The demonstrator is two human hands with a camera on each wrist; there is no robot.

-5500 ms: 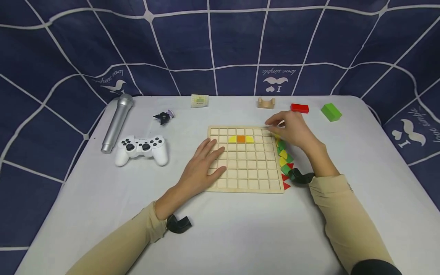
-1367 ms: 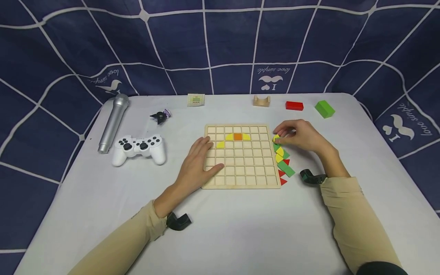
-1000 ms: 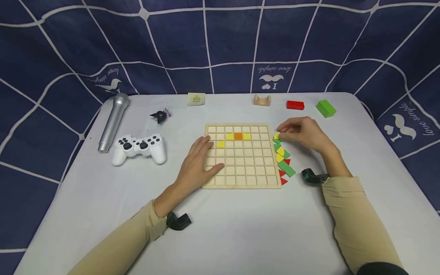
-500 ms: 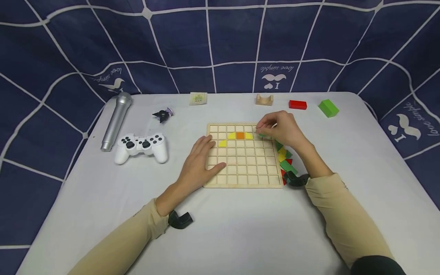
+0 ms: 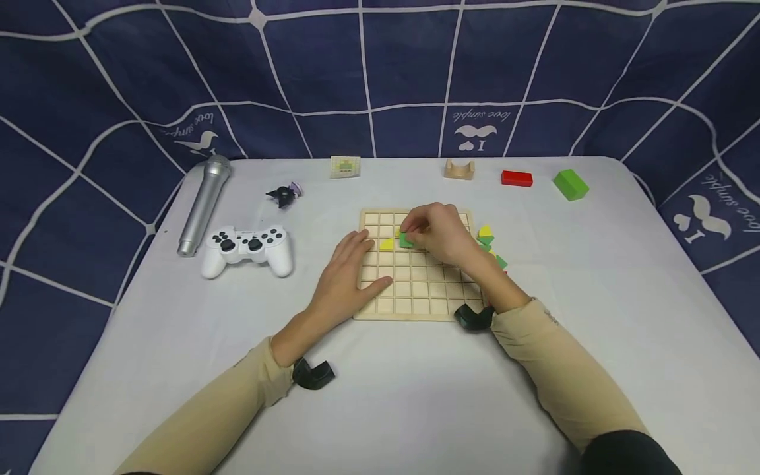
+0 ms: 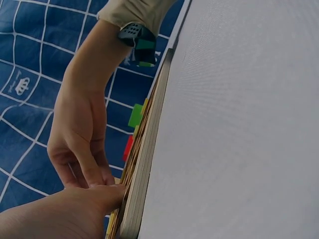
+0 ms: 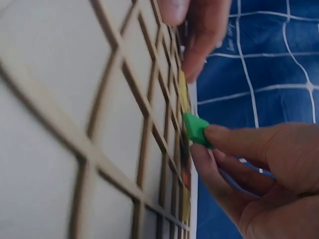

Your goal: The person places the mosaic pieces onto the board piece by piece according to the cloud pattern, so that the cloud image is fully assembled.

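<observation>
A wooden grid board (image 5: 427,290) lies on the white table. My left hand (image 5: 362,254) rests flat on its left part, fingers straight. My right hand (image 5: 410,234) is over the board's upper rows and pinches a small green piece (image 5: 406,241) right beside a yellow piece (image 5: 386,244) set in a cell. In the right wrist view the green piece (image 7: 196,128) sits between thumb and fingertips (image 7: 219,137), just above the grid (image 7: 99,124). The hand hides the other pieces set in the top rows. Loose yellow, green and red pieces (image 5: 489,241) lie along the board's right edge.
A silver microphone (image 5: 202,204), a white game controller (image 5: 247,249) and a small dark figure (image 5: 284,195) lie at the left. Along the back edge stand a small card (image 5: 345,167), a wooden arch block (image 5: 460,169), a red block (image 5: 516,178) and a green block (image 5: 571,184).
My right hand took a green piece from the pile at the board's right edge and carried it left across the board. Earlier a yellow piece was added at the left. The left hand stayed.
</observation>
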